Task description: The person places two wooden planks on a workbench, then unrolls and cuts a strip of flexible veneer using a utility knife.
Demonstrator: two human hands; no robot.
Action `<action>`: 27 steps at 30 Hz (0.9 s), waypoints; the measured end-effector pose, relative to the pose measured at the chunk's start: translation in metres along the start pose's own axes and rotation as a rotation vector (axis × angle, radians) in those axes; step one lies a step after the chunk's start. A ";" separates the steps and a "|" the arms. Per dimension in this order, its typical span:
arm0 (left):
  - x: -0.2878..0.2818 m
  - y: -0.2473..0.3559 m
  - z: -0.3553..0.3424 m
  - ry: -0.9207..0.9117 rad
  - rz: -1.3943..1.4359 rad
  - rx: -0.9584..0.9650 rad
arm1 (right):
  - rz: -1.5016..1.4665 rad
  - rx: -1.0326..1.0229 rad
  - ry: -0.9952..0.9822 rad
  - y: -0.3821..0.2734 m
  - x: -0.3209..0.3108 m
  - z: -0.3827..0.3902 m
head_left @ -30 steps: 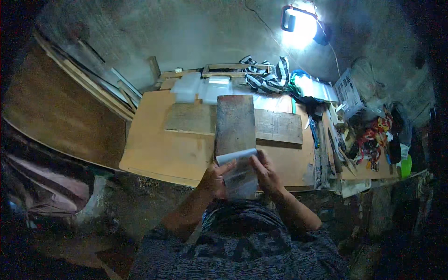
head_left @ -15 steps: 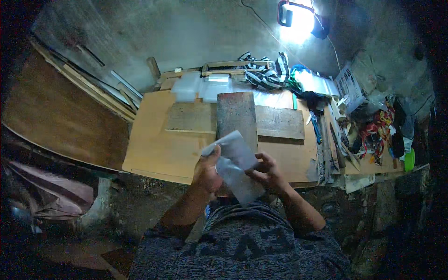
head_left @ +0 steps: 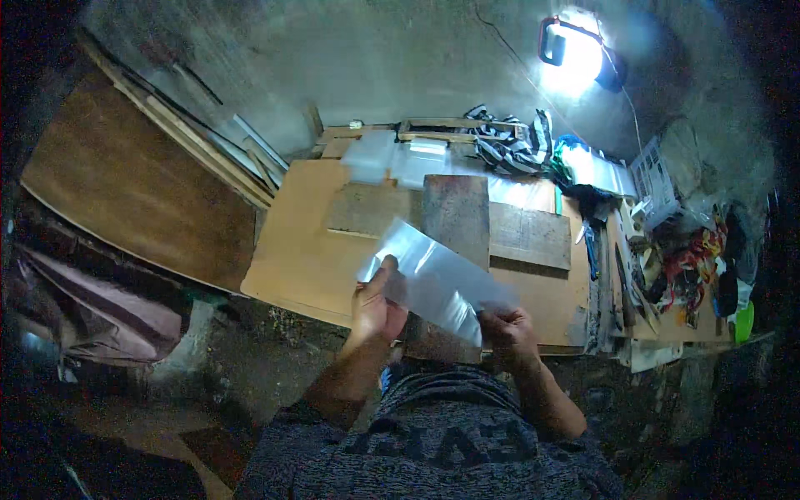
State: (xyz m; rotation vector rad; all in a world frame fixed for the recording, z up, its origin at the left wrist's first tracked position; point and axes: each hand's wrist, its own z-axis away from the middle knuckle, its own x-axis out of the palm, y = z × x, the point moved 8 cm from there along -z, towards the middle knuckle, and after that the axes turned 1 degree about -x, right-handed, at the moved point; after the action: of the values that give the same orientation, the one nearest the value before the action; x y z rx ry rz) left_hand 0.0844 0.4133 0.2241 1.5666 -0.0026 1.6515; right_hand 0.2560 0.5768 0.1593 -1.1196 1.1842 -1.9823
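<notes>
Between my hands a translucent plastic sheet (head_left: 437,279), perhaps a flat bag, is stretched out at a slant and catches the light. My left hand (head_left: 382,304) pinches its left end, thumb on top. At the lower right corner my right hand (head_left: 508,333) grips it, slightly blurred. Beneath the plastic a dark wooden board (head_left: 456,208) runs away from me, lying across a lighter plank (head_left: 529,237). Farther back lie two piles of similar clear plastic, a left pile (head_left: 369,156) and a right pile (head_left: 421,164).
The tan tabletop (head_left: 292,242) carries the boards. A black-and-white striped cloth (head_left: 517,146) lies at the back, with scissors (head_left: 590,250) at the right. Beyond are a white crate (head_left: 654,179), tangled red scraps (head_left: 696,254) and a green cup (head_left: 744,322). A bright lamp (head_left: 571,54) hangs above.
The plastic was bent and folded between my hands; now it is spread flatter and wider. My right hand has moved right and a little nearer. The whole view has shifted.
</notes>
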 end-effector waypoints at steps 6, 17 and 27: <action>-0.002 0.046 0.013 0.118 -0.167 0.129 | 0.113 0.037 0.045 -0.044 -0.018 0.020; -0.026 0.078 0.024 -0.104 -0.355 0.311 | 0.217 -0.016 0.163 -0.076 -0.067 0.034; -0.027 0.067 0.039 -0.336 -0.830 0.252 | 0.077 -0.287 -0.026 -0.083 -0.089 0.039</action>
State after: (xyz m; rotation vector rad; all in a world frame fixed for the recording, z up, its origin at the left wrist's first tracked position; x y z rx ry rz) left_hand 0.0763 0.3343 0.2454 1.6867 0.6152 0.7533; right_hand 0.3293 0.6686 0.2108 -1.2145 1.5094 -1.7733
